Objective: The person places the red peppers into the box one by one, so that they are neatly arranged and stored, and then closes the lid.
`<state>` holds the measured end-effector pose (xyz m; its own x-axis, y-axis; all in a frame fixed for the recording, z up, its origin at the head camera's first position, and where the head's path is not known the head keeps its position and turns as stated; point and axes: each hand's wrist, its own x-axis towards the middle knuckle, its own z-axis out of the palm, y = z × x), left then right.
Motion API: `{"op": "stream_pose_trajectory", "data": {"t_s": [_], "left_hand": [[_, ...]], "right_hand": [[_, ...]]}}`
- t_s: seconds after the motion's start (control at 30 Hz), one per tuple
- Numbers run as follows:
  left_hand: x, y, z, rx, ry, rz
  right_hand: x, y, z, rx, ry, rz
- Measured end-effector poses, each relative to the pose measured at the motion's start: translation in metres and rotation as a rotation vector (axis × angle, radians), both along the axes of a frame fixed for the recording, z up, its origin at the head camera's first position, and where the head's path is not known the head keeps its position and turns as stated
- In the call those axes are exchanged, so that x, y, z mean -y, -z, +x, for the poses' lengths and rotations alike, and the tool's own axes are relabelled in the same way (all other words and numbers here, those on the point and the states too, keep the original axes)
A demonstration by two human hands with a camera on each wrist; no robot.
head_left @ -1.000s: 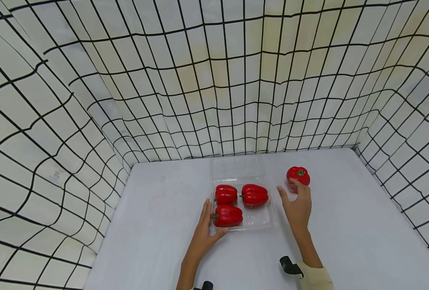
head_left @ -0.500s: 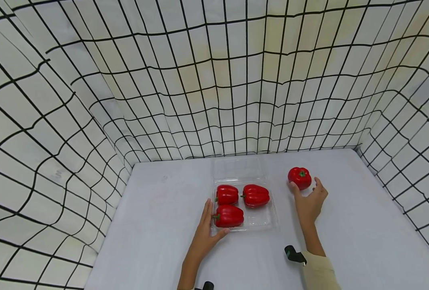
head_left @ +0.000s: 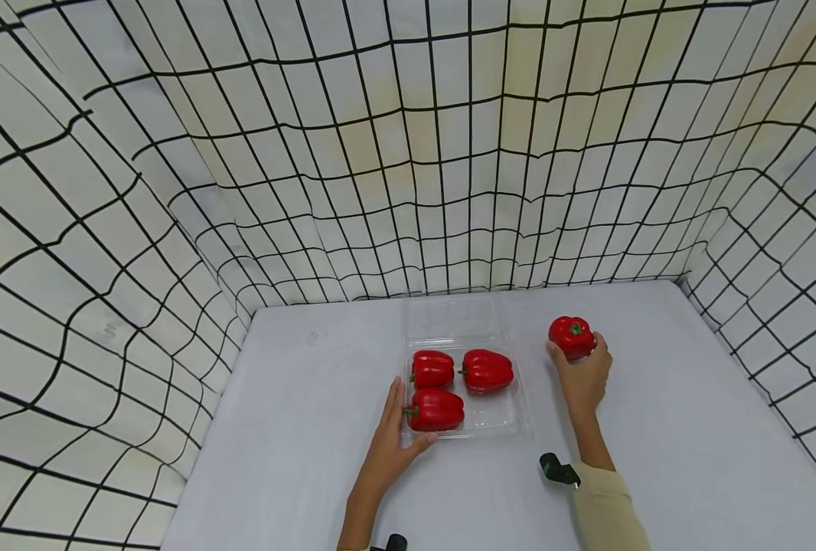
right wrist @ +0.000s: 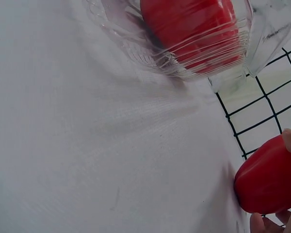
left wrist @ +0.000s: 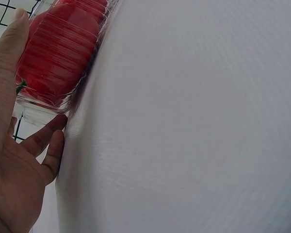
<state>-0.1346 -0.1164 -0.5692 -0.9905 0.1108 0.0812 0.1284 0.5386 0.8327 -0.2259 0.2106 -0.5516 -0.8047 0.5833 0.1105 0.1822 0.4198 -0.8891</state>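
In the head view, a clear plastic clamshell container (head_left: 494,417) lies open on the table, three red bell peppers inside: one at back left (head_left: 432,369), one at back right (head_left: 487,371), one at front left (head_left: 435,411). My left hand (head_left: 384,451) rests along the container's left side and front-left corner, fingers straight, thumb at the front edge. Right of the container, my right hand (head_left: 583,379) grips another red bell pepper (head_left: 571,337), its green stem end facing up. The right wrist view shows this pepper (right wrist: 269,179) between thumb and fingertips, partly cut off by the frame.
The container's transparent lid (head_left: 452,320) is folded back behind it. White cloth covers the table (head_left: 298,428). Black grid netting (head_left: 442,176) over pale sheeting walls the back and both sides. A dark wrist camera (head_left: 558,469) juts out beside the right sleeve.
My right hand has moved from the pepper's front left to its right side, and its fingers have closed around it. The left hand and the container have stayed in place.
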Motion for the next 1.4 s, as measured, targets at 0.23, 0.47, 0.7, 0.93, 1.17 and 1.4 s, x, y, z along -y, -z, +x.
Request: {"op": "stream_pose_trajectory", "data": {"t_s": [0.23, 0.47, 0.7, 0.93, 1.17, 1.4], "left_hand": [[0.0, 0.0, 0.0, -0.016, 0.002, 0.008], [0.0, 0.001, 0.0, -0.007, 0.006, 0.004], [0.001, 0.001, 0.0, -0.007, 0.01, 0.014], [0.001, 0.002, 0.001, -0.014, 0.012, 0.018], [0.0, 0.003, 0.002, 0.001, 0.009, 0.008], [0.001, 0.002, 0.001, -0.005, 0.005, 0.009]], "right_hand": [[-0.002, -0.001, 0.0, -0.052, 0.003, -0.024], [-0.003, 0.0, 0.004, -0.17, 0.011, -0.105], [-0.005, -0.001, 0.006, -0.257, -0.021, -0.136], [-0.007, -0.007, 0.016, -0.208, -0.066, -0.24], [-0.014, -0.009, 0.026, -0.18, -0.208, -0.42], [-0.011, -0.014, 0.036, -0.175, -0.321, -0.423]]}}
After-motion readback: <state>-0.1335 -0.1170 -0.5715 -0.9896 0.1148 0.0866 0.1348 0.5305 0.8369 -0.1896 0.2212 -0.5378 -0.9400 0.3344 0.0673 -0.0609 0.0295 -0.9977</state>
